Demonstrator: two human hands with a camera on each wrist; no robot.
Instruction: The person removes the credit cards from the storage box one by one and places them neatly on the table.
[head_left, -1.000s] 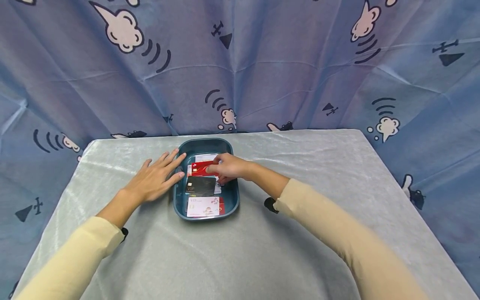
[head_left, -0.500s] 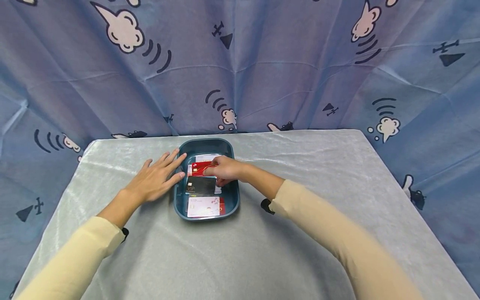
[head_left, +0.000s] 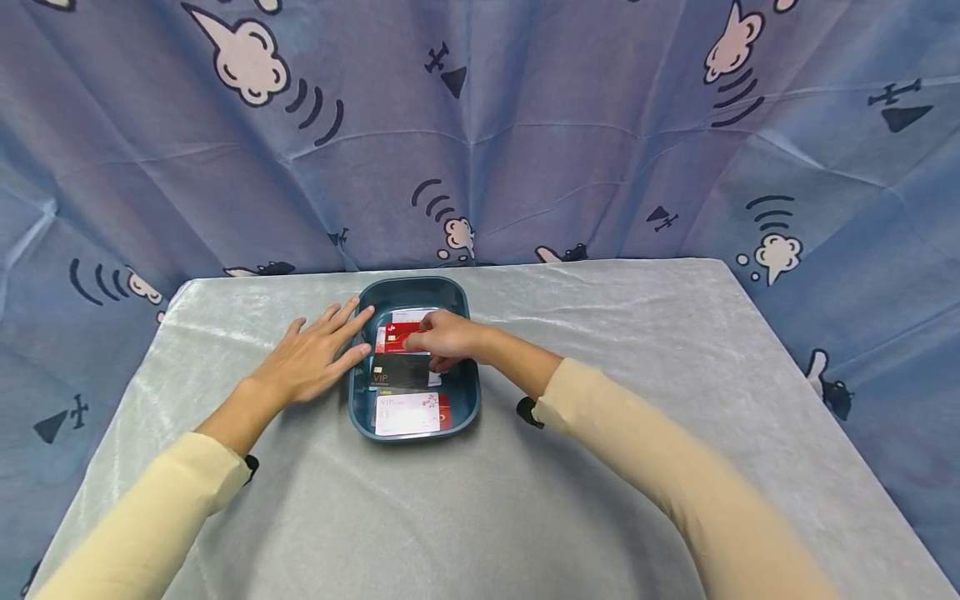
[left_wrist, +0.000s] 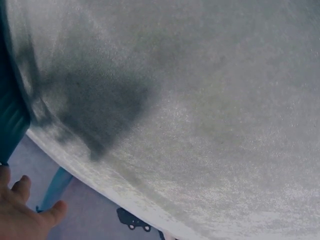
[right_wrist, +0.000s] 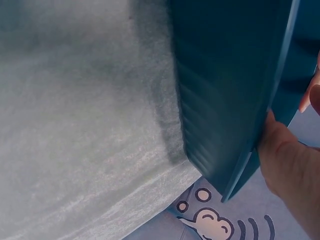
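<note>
Pale grey cloth-covered table (head_left: pixel 465 517), dark teal tray (head_left: pixel 414 292) on it, toward the back

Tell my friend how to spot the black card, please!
On the pale grey table, find the dark teal tray with the left hand at its edge. Inside, between a red card farther off and a white flowery card nearer, lies the black card. Its dark face with VIP at the left sets it apart from those two.

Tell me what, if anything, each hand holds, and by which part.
Left hand holds nothing, spread at the left side of the tray. Right hand: over the cards; I can't tell whether it pinches one.
</note>
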